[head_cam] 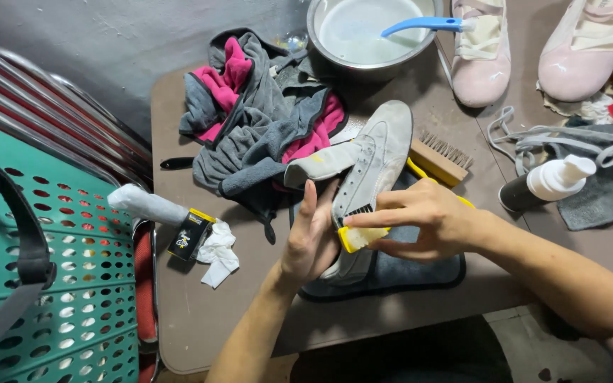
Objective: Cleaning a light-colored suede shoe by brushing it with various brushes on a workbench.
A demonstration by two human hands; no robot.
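Note:
A grey shoe (377, 152) lies toe away from me on a dark mat (406, 273) at the table's middle. My left hand (311, 237) grips its heel end from the left side. My right hand (420, 220) holds a small yellow brush (360, 234) with dark bristles against the shoe's side near the heel. A wooden brush (440, 157) lies just right of the shoe's toe.
A grey and pink cloth (264, 120) is heaped at the back left. A metal bowl of cloudy water (370, 32) holds a blue-handled brush. Two pale pink shoes (526, 50) stand at the back right, near grey laces and a spray bottle (548, 184). A green perforated chair (44, 269) stands left.

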